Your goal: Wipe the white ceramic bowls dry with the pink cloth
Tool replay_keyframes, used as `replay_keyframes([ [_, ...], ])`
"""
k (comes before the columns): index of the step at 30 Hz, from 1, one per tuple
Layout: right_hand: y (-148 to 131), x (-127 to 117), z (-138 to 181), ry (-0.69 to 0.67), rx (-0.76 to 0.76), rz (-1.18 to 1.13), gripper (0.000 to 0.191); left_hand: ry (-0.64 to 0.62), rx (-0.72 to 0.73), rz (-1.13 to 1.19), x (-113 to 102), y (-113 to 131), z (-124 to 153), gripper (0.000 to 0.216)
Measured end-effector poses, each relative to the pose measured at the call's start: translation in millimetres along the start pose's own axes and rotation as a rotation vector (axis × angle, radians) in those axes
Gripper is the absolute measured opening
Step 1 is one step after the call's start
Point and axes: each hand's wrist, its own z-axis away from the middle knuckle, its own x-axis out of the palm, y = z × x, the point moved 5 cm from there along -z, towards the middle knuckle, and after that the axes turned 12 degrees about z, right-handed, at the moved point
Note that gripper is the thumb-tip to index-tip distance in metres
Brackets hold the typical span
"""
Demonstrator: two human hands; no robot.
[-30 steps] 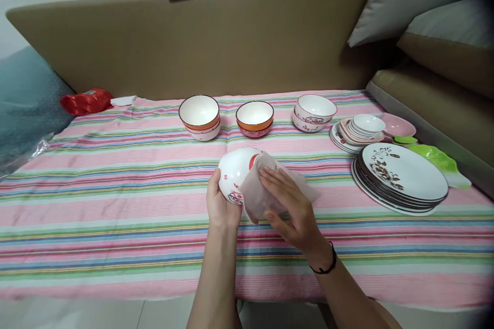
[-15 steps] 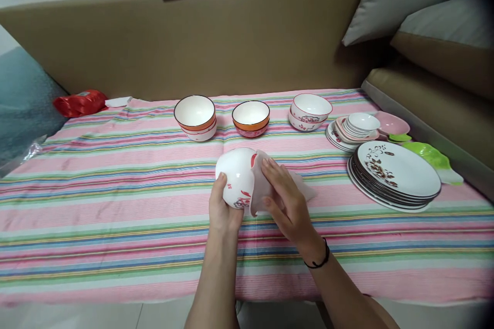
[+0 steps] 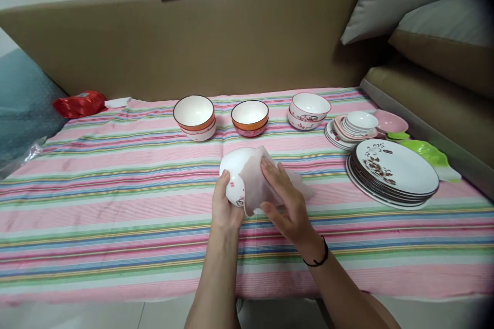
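Note:
A white bowl (image 3: 232, 172) with small red and dark markings is tilted on its side above the striped cloth. My left hand (image 3: 224, 205) grips it from below, thumb against its outer wall. A thin, pale, translucent wrap (image 3: 254, 182) with a wavy edge covers the bowl's right part; whether it is a sheet or a pouch I cannot tell. My right hand (image 3: 287, 198) curves over this wrap and presses it to the bowl, thumb apart from the fingers. The wrap's loose end trails out to the right, behind my right hand.
Stacked bowls (image 3: 195, 113), orange-rimmed bowls (image 3: 250, 118) and white bowls (image 3: 309, 111) stand farther back. To the right are plates (image 3: 401, 169), small dishes (image 3: 360, 121), a pink dish (image 3: 390, 122) and a green leaf-shaped dish (image 3: 428, 157). A red bundle (image 3: 81, 104) lies far left.
The pale wrap has slid leftward over the bowl and now covers more of it, hiding the red mark near its rim. Both hands stay in nearly the same place.

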Motion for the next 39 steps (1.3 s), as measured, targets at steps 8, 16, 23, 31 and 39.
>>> replay_keyframes([
  [8,5,-8,-2,0.019,-0.016,0.304,0.049,0.064,0.046,0.071,-2,5,-3,0.033],
  [16,-6,-13,-2,0.137,-0.139,0.277,0.05,0.123,-0.049,0.127,-4,0,-3,0.037],
  [23,-5,-8,-2,0.08,-0.112,0.2,0.054,0.093,-0.057,0.121,-2,-2,-2,0.039],
  [31,-2,-10,-5,0.069,-0.054,0.082,0.046,0.083,-0.08,0.14,-2,-2,-3,0.044],
  [39,17,-13,-3,0.205,0.241,-0.208,0.039,0.124,-0.063,0.121,0,-2,-1,0.041],
])
